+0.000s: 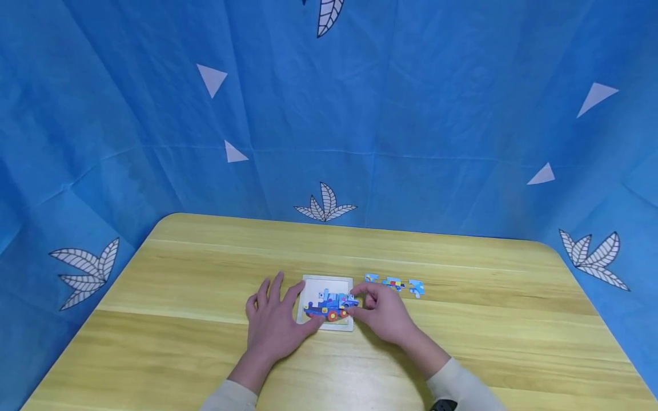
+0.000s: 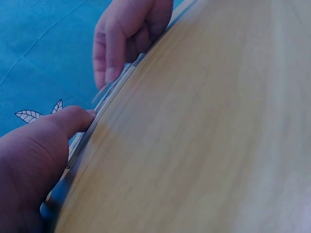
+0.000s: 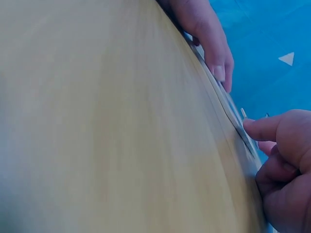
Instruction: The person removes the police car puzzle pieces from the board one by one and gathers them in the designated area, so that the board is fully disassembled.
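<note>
A white-rimmed puzzle tray (image 1: 327,277) lies on the table. Its lower part holds joined jigsaw pieces (image 1: 329,309) that picture a blue vehicle with red and yellow wheels, while bare white backing shows above. My left hand (image 1: 275,321) is spread at the tray's left side, its thumb resting near the lower rim. At the right rim my right hand (image 1: 386,314) pinches a puzzle piece (image 3: 244,113) between thumb and fingers. That piece is tilted up over the tray, and the fingers partly hide it.
Three loose puzzle pieces lie beyond the right hand: a left one (image 1: 370,277), a middle one (image 1: 394,283) and a right one (image 1: 417,288). The wooden table (image 1: 180,274) ends at a blue patterned cloth (image 1: 319,114) behind it.
</note>
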Tool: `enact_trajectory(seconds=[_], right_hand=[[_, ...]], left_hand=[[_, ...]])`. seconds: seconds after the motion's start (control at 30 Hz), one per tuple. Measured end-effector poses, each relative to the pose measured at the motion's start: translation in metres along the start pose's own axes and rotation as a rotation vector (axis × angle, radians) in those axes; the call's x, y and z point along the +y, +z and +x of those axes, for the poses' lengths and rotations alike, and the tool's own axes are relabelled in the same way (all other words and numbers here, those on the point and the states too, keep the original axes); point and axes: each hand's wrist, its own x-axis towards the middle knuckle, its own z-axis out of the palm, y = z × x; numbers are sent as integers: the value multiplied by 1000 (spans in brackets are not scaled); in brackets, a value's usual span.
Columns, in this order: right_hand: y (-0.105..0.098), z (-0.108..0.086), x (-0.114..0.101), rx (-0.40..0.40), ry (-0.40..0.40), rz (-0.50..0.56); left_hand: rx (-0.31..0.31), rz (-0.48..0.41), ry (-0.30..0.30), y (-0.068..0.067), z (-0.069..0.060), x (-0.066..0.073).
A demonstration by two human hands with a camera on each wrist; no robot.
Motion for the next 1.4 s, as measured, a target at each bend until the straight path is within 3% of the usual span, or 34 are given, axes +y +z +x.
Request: enact_trajectory(seconds=[0.67,1.4], right_hand=[[-32,-14,18,51,57,-52],[-26,-13,25,97,59,-71]], left_hand=[[6,-2,-4,0,0,0],[13,6,-1,2,0,0]])
